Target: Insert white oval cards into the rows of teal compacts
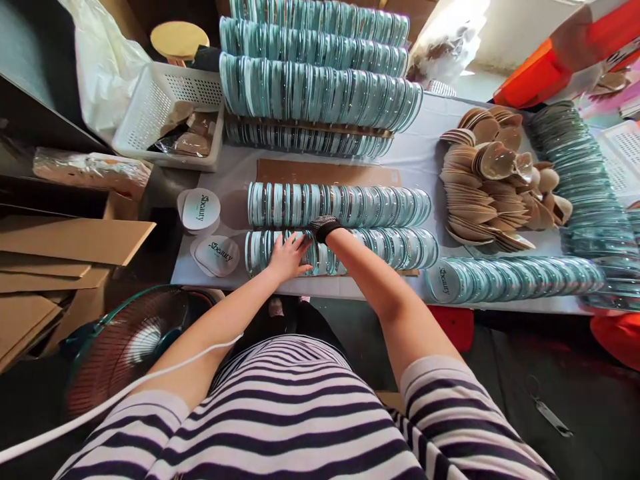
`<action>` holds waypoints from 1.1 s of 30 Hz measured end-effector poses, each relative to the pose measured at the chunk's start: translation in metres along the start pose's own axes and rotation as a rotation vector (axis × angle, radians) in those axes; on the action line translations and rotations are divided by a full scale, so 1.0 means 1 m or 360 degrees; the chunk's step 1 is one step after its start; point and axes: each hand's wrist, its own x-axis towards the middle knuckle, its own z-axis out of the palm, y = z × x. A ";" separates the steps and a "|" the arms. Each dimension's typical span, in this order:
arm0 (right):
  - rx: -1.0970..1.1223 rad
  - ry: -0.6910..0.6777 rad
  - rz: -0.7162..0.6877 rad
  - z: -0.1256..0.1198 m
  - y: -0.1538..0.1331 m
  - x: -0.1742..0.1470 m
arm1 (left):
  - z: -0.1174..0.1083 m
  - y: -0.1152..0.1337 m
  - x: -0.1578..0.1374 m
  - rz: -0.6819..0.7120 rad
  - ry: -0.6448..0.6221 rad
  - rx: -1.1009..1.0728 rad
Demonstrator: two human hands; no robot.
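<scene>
Two rows of clear round plastic cases with pale-green edges, a back row [370,205] and a front row [380,248], lie on edge in front of me. My bare left hand [288,257] rests on the left part of the front row, its fingers spread and laid over the rims. Just to its right, my right hand [325,228] wears a dark glove and touches the top of the same row, near the gap between the rows. Its fingers point away and cannot be made out. Loose printed discs [201,209] and a second pair [216,256] lie left of the rows.
Stacked rows of cases [320,87] stand at the back, beside a white basket [133,127]. To the right are beige cup-shaped pieces [470,193] and more cases [520,280]. A fan [135,353] stands at lower left, near flat cardboard [75,240]. A white cable [125,390] crosses my left arm.
</scene>
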 end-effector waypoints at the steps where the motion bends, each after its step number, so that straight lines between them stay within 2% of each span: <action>1: -0.0014 -0.0013 -0.0042 0.001 -0.002 -0.002 | 0.000 0.000 0.000 -0.0007 0.0008 -0.0002; 5: -0.0048 0.0021 -0.0204 0.021 0.011 -0.042 | 0.000 0.001 0.000 -0.0034 0.0025 -0.0045; 7: -0.0013 0.0094 -0.0167 0.046 0.020 -0.072 | 0.000 0.002 0.000 -0.0044 0.0024 -0.0068; 10: 0.0092 0.0122 0.0010 0.098 0.023 -0.110 | 0.000 0.002 0.001 -0.0037 0.0030 -0.0077; 14: 0.0147 -0.0014 0.0176 0.161 0.009 -0.122 | 0.001 0.001 -0.001 -0.0028 0.0029 -0.0051; 17: 0.0189 -0.0020 0.0170 0.177 0.003 -0.120 | -0.002 -0.001 -0.004 -0.0023 0.0012 -0.0035; 20: 0.0251 0.0139 0.0147 0.161 0.019 -0.124 | -0.007 0.000 -0.005 -0.0039 -0.0038 -0.0025; 23: 0.0258 0.0383 0.0292 0.121 0.052 -0.119 | -0.010 0.012 0.005 0.0058 -0.0044 -0.0008; 25: 0.0209 0.0456 0.0377 0.087 0.073 -0.101 | -0.008 0.025 0.016 0.0148 -0.0032 -0.0003; 26: 0.0176 0.0426 0.0366 0.071 0.081 -0.088 | -0.006 0.032 0.022 0.0166 -0.0037 -0.0003; 29: 0.0064 0.0080 0.0203 0.034 0.091 -0.047 | 0.004 0.046 0.037 0.0143 -0.0066 0.0001; 31: 0.0013 -0.0086 0.0105 0.023 0.091 -0.027 | 0.010 0.050 0.042 0.0130 -0.0057 0.0017; 33: -0.0004 -0.0110 0.0060 0.019 0.091 -0.017 | 0.013 0.049 0.042 0.0136 -0.0031 0.0038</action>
